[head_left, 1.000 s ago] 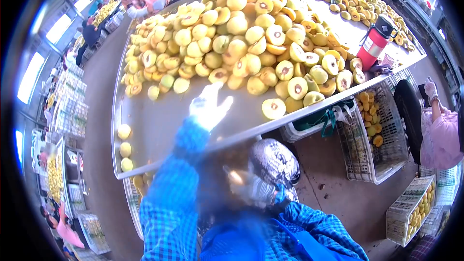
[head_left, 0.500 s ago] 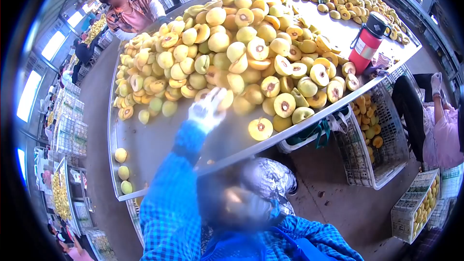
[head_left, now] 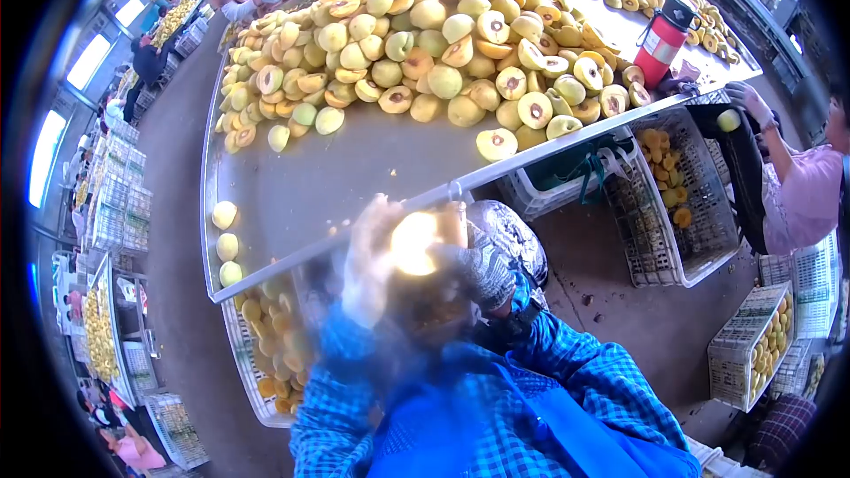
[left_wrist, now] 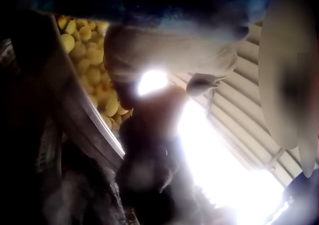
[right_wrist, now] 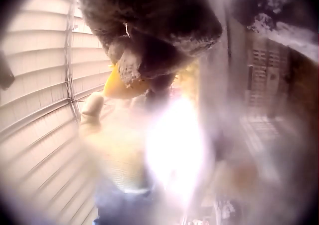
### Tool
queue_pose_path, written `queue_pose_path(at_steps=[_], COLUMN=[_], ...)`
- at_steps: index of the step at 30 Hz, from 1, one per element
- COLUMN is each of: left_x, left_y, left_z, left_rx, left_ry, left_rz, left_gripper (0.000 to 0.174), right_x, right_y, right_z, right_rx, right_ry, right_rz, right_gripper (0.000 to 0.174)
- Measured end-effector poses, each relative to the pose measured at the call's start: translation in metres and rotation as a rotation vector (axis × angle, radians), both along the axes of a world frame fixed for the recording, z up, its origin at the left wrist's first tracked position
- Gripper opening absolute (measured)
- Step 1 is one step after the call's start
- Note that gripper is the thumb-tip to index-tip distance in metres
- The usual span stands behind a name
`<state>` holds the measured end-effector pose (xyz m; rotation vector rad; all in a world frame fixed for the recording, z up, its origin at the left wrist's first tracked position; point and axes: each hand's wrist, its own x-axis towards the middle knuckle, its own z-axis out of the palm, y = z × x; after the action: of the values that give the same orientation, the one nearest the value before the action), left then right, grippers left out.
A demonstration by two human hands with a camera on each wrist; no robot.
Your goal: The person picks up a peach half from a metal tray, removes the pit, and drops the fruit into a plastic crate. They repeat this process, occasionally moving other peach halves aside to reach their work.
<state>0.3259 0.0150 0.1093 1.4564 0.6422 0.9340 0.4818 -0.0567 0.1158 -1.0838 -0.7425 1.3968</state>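
Metal table in a big shed, with a raised rim that probably stops the heap of halved fruit sliding off. Three pieces sit in a row against the side rim, which likely stops them rolling. A crate of fruit is tucked just below the near edge, handy to reach, I'd guess.

The hands meet close to the body, maybe to keep things steady. The right hand, dark glove, pinches a yellow fruit piece at its fingertips, partly covering it. The left hand, pale glove, is right below it with the thumb beside the piece; too much blur and glare to tell if those fingers grip.
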Motion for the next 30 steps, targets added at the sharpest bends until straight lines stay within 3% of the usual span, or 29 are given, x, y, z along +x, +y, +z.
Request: queue_pose_path(at_steps=[1, 3, 4, 6, 9, 12, 16, 19, 21, 24, 26, 27, 28, 30], left_x=[-0.003, -0.002, -0.006, -0.017, -0.020, -0.014, -0.014, -0.003, -0.008, -0.021, -0.024, -0.025, -0.026, -0.022], left_y=[-0.007, -0.024, -0.027, -0.027, -0.033, -0.042, -0.039, -0.037, -0.020, -0.008, -0.015, -0.014, -0.013, -0.019], left_z=[-0.003, -0.019, -0.020, -0.030, -0.031, -0.016, -0.042, -0.051, -0.077, -0.056, -0.051, -0.052, -0.051, -0.045], left_rx=[-0.224, -0.338, -0.318, 0.091, -0.089, -0.083, -0.131, -0.099, 0.040, -0.223, -0.380, -0.356, -0.332, -0.489], left_ry=[-0.080, -0.145, -0.127, 0.188, -0.009, 0.096, 0.014, 0.003, 0.012, -0.239, -0.403, -0.360, -0.317, -0.508], left_rz=[-0.025, 0.121, 0.189, 0.256, 0.327, 0.417, 0.448, 0.550, 0.519, 0.248, 0.264, 0.263, 0.262, 0.176], left_gripper=[0.052, 0.057, 0.049, 0.045, 0.036, 0.035, 0.032, 0.026, 0.020, 0.014, 0.035, 0.035, 0.036, 0.039], right_x=[-0.007, -0.018, -0.023, -0.033, -0.043, -0.040, -0.043, -0.046, -0.053, -0.057, -0.055, -0.055, -0.054, -0.051], right_y=[0.001, 0.002, 0.002, 0.006, 0.006, 0.003, 0.004, -0.001, -0.008, -0.019, -0.020, -0.020, -0.022, -0.028], right_z=[-0.014, -0.010, -0.009, -0.016, -0.026, -0.026, -0.018, -0.021, -0.018, -0.021, -0.082, -0.104, -0.101, -0.091], right_rx=[0.002, 0.022, 0.032, 0.151, 0.256, 0.144, -0.033, 0.045, 0.088, 0.205, 0.226, 0.238, 0.223, 0.181], right_ry=[0.062, -0.022, -0.064, -0.231, -0.283, -0.207, -0.013, -0.037, -0.130, -0.143, -0.342, -0.444, -0.632, -1.011], right_rz=[0.036, 0.061, 0.073, 0.026, -0.035, 0.026, 0.009, 0.019, 0.070, 0.072, 0.063, 0.057, 0.075, 0.116], right_gripper=[0.041, 0.038, 0.037, 0.034, 0.025, 0.018, 0.015, 0.016, 0.023, 0.039, 0.043, 0.045, 0.045, 0.048])
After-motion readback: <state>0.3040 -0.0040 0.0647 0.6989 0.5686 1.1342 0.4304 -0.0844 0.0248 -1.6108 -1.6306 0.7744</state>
